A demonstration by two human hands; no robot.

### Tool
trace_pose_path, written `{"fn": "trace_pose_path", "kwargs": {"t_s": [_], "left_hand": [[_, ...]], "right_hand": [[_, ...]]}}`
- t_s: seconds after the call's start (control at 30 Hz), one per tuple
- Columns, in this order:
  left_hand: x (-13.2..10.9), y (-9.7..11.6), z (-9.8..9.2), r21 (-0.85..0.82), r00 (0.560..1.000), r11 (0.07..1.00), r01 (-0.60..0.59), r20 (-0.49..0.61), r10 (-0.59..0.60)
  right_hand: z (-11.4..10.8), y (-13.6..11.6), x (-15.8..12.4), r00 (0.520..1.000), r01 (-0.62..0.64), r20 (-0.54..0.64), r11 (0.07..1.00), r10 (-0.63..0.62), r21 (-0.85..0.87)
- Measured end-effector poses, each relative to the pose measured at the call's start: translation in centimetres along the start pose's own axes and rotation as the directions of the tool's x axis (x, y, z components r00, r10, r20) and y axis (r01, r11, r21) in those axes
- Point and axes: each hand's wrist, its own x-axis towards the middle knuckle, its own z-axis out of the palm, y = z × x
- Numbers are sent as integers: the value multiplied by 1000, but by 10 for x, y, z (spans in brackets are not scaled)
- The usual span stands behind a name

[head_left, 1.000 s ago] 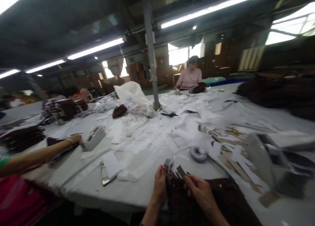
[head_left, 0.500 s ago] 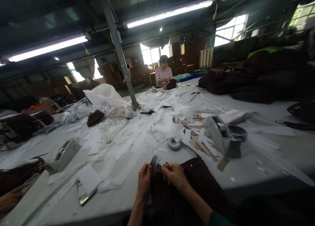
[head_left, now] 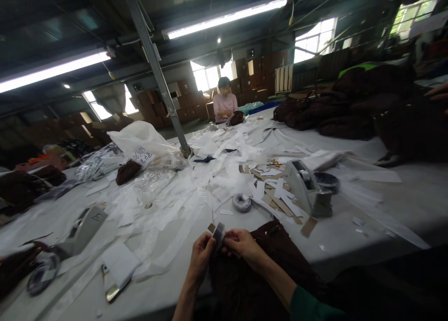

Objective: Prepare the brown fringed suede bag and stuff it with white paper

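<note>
Left hand [head_left: 201,258], right hand [head_left: 241,244] pinched on grey strip [head_left: 219,231] over brown bag [head_left: 273,260], paper-strewn white table [head_left: 343,244], tape dispenser [head_left: 308,190] at 2 o'clock, post [head_left: 154,73] at 11, strip lights [head_left: 227,17] overhead

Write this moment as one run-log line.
left hand: pinches small grey strip | right hand: pinches it too | beneath: dark brown bag | nearby: tape dispenser

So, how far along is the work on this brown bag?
Done, it seems: loose paper strips litter the table. In hand: left hand and right hand pinch a grey strip over the brown bag. Left, perhaps: the piled bags at far right.
</note>
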Motion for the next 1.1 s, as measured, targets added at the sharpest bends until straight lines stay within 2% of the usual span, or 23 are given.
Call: {"fn": "trace_pose_path", "kwargs": {"t_s": [0.13, 0.37, 0.63, 0.87, 1.0, 1.1], "left_hand": [[0, 6, 1, 66, 1000, 998, 3, 21, -5], [2, 14, 4, 138, 999, 990, -31, 38, 26], [3, 18, 7, 311, 994, 946, -95, 74, 76], [2, 18, 9, 194, 997, 978, -75, 38, 69], [1, 29, 12, 4, 993, 999, -40, 111, 39], [-2, 38, 12, -13, 988, 1000, -21, 154, 23]], "right_hand": [[-1, 5, 2, 1000, 7, -21, 1000, -7, 16], [-5, -7, -4, 997, 3, 75, 997, -9, 76], [-3, -4, -3, 1000, 13, 23, 994, -15, 108], [-3, -2, -1, 998, 61, 19, 998, -62, 29], [-1, -1, -2, 998, 60, 24, 998, -61, 30], [2, 0, -4, 998, 62, 8, 998, -62, 27]]}}
